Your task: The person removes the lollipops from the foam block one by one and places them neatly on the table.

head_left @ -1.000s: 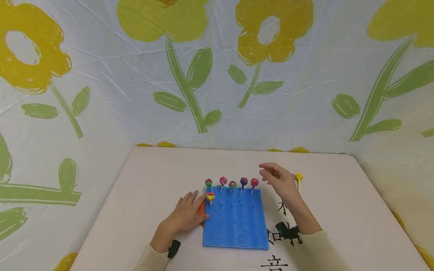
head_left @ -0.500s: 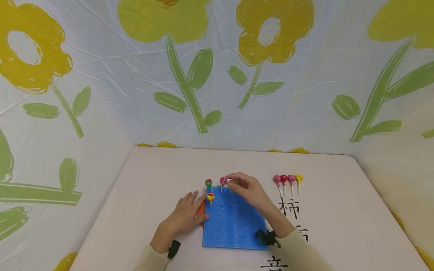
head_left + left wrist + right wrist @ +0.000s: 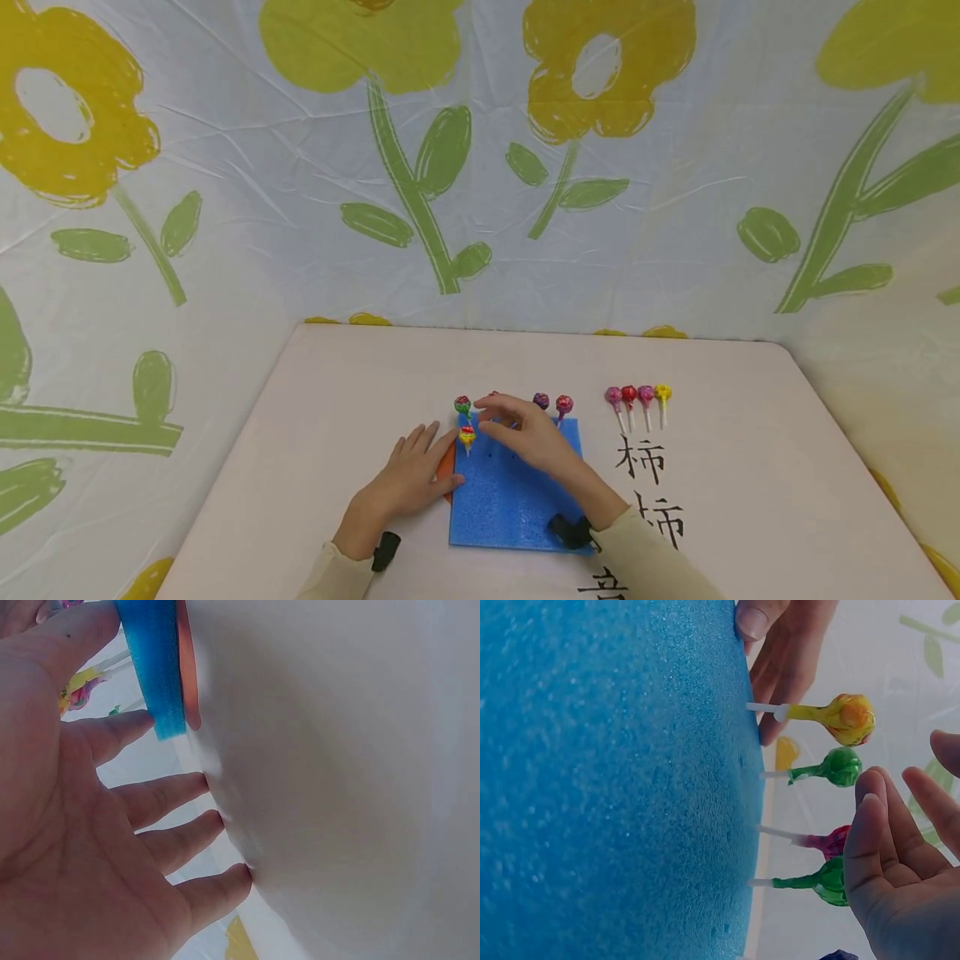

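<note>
A blue foam board [image 3: 510, 508] lies on the table with several lollipops stuck upright along its far side. My left hand [image 3: 408, 475] lies spread at its left edge, thumb and index finger touching the foam, the other fingertips on the table. My right hand [image 3: 525, 429] is over the far row, fingers loosely bent, nothing between them. In the right wrist view its fingertips are right beside a green lollipop [image 3: 842, 766]. A yellow lollipop [image 3: 851, 720] stands nearer the left hand. The right hand partly covers a pink-red lollipop [image 3: 832, 841] and another green lollipop [image 3: 831, 881].
To the right, a pink lollipop [image 3: 614, 395], a red lollipop [image 3: 628, 393], a purple-pink lollipop [image 3: 646, 394] and a yellow lollipop [image 3: 663, 392] lie in a row. Black characters [image 3: 641, 458] mark the table. Something flat and orange [image 3: 187, 667] shows under the foam.
My right hand has moved left, from near the loose lollipops to over the board's far row, its fingers passing along the standing lollipops. The left hand has stayed in place.
</note>
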The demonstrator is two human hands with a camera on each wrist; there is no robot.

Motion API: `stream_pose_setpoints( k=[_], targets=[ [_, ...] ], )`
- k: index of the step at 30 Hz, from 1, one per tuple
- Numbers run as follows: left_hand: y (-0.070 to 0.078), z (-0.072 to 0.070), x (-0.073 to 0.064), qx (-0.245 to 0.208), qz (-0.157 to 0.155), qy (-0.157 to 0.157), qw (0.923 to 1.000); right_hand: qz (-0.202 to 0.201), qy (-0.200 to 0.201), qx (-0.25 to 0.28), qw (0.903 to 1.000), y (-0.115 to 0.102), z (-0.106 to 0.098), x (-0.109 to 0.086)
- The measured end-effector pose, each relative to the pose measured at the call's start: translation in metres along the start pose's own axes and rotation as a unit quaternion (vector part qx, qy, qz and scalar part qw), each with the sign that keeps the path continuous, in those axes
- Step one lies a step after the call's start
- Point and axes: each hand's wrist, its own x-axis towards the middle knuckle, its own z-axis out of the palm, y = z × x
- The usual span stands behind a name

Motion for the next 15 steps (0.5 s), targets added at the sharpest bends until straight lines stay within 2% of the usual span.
stream_pose_setpoints(
  k=[10,15],
  targets=[
    [0.001,-0.001,0.000,0.004,0.000,0.000,1.0000,0.021,-0.038,-0.027,0.9987,-0.001,0.007,-0.004],
    [0.000,0.000,0.000,0.008,0.001,-0.001,1.0000,0.047,-0.064,-0.012,0.9968,0.001,0.013,-0.002]
  ],
)
